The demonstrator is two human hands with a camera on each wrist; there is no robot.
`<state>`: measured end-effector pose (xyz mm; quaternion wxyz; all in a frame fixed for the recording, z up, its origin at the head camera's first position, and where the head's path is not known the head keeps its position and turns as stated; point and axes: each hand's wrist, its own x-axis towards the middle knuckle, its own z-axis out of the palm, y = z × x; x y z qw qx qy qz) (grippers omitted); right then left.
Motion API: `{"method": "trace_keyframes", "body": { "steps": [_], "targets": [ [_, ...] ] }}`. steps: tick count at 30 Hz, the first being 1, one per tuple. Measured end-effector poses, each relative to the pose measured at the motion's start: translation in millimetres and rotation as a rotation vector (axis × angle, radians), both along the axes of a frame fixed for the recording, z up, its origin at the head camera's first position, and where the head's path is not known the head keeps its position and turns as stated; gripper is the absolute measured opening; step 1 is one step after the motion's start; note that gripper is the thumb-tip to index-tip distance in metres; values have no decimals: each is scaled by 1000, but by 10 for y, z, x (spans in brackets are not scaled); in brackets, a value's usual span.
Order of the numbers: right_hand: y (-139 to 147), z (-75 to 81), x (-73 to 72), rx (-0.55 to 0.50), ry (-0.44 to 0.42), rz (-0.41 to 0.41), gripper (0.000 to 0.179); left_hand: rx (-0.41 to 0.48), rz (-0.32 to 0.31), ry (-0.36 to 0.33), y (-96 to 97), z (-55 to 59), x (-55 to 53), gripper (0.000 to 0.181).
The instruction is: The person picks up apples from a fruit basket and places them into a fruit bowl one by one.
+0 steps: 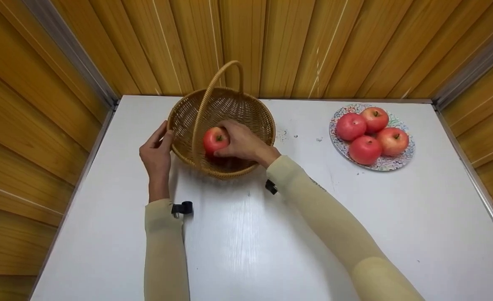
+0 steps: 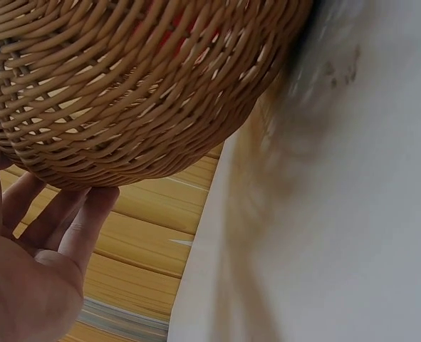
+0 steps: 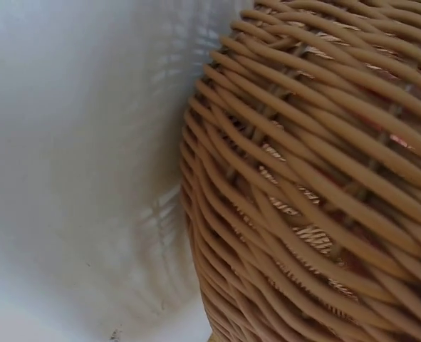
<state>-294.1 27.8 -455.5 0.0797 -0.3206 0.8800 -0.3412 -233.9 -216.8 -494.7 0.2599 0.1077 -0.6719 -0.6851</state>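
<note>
A round wicker basket (image 1: 246, 100) with a tall arched handle (image 1: 205, 96) stands on the white table. Inside it my right hand (image 1: 243, 142) holds a red apple (image 1: 214, 139), thumb and fingers around its side. My left hand (image 1: 156, 154) touches the basket's left rim from outside. In the left wrist view the left hand's fingers (image 2: 92, 221) reach out to the woven wall (image 2: 125, 135). The right wrist view has only the basket's outer side (image 3: 303, 185) and the table; the right hand is hidden there. Bits of red show through the weave.
To the right a patterned plate (image 1: 386, 165) bears several red apples (image 1: 365, 149). Wood-panelled walls (image 1: 296, 46) enclose the table (image 1: 246, 251) at the back and both sides. The basket stands near the back edge.
</note>
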Motion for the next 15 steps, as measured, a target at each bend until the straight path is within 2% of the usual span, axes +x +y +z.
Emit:
{"method": "trace_keyframes", "body": {
  "steps": [8,15],
  "targets": [
    [81,151,101,-44,45,-6,78,0,54,-60,11,10,3,33],
    [216,250,220,-104,88,-36,82,25,44,-75,100,231,151,34]
  ]
}}
